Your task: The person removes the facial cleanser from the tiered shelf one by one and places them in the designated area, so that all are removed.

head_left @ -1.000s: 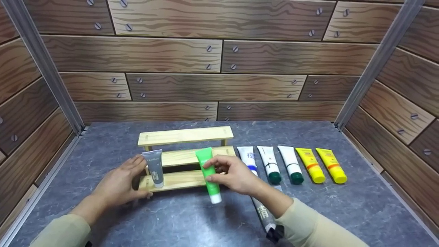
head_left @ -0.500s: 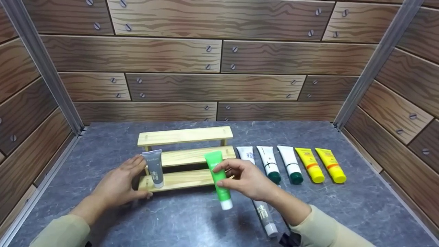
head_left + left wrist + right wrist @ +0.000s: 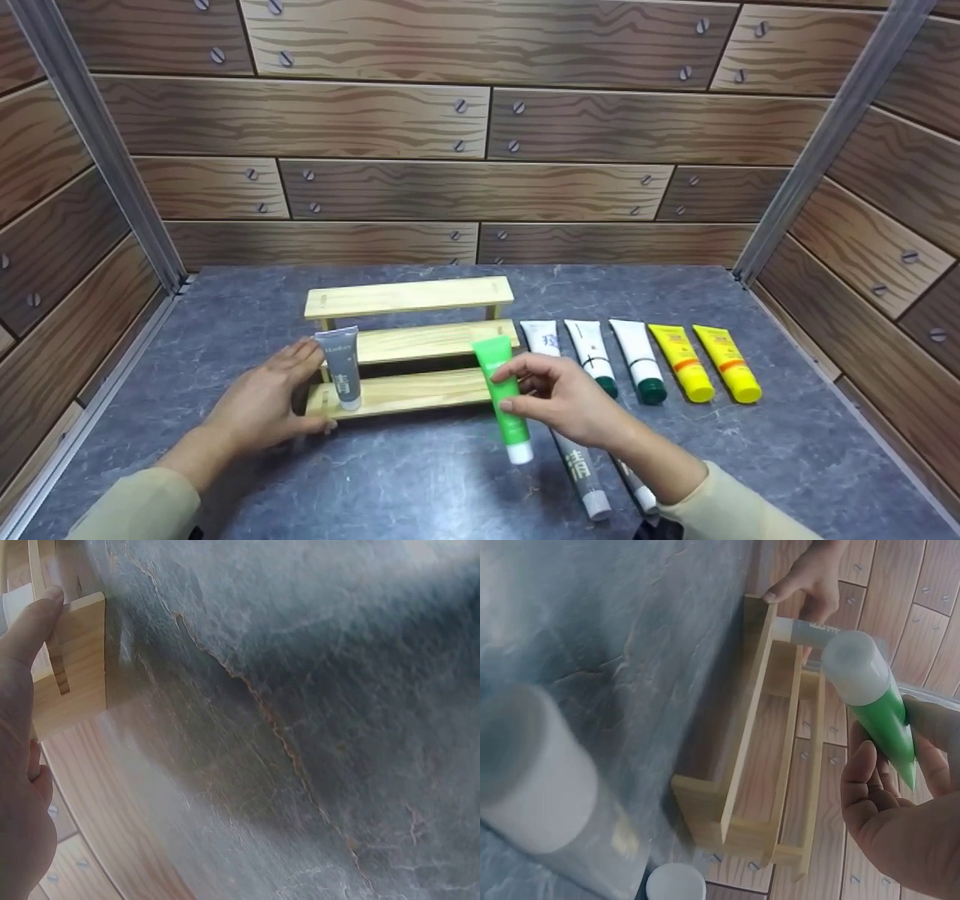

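Note:
My right hand (image 3: pixel 566 394) pinches a green squeeze tube (image 3: pixel 504 397) between thumb and fingers, its white cap pointing down toward me. The tube hangs over the front right of a three-step wooden stand (image 3: pixel 420 394). My left hand (image 3: pixel 262 397) holds the stand's left end, thumb at the front edge of the lowest step. A grey tube (image 3: pixel 341 367) stands on its cap on that step, close to the left fingers. In the right wrist view the green tube (image 3: pixel 889 724) shows cap toward the camera; the left thumb on the stand (image 3: pixel 82 652) shows in the left wrist view.
Right of the stand lie a white tube (image 3: pixel 541 337), partly hidden, two white tubes with green caps (image 3: pixel 646 371) and two yellow tubes (image 3: pixel 726 364). Nearer me lies a grey tube (image 3: pixel 579 469), beside a tube (image 3: pixel 637 491) mostly behind my right forearm. Wood-patterned walls (image 3: pixel 480 124) enclose the table.
My right hand has moved right and slightly toward me with the green tube, from before the stand's middle to its right end. My left hand and the standing grey tube stay put.

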Available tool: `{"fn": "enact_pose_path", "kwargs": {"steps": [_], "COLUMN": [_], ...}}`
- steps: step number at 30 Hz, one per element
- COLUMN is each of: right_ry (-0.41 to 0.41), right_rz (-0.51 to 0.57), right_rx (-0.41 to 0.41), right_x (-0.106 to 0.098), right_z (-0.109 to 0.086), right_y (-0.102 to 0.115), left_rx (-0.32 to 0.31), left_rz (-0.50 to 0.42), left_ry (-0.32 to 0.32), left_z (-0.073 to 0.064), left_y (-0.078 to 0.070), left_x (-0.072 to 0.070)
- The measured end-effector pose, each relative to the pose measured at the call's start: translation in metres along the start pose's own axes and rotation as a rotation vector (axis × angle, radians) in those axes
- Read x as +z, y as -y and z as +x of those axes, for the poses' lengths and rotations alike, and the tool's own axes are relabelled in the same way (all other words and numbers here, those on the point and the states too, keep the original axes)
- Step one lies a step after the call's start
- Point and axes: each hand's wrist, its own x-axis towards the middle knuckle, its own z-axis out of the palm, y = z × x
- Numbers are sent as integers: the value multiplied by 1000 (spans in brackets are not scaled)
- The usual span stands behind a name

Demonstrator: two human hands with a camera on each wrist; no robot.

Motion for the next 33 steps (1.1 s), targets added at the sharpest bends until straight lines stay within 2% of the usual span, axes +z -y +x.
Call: {"fn": "enact_pose_path", "kwargs": {"steps": [13, 22, 33], "right_ry": [-41, -67, -101], "right_rz": [-32, -118, -118], "right_rx": [40, 76, 127], "right_x": [-23, -43, -68], "right_z": [-14, -25, -40], "right_y": [-10, -16, -24], "left_rx": [-12, -15, 2], "left_rz": [-2, -3, -8], "left_ry": [21, 25, 15], "left_z": [1, 0, 0], "left_y": [-1, -1, 2], "left_x": [-3, -2, 1]}}
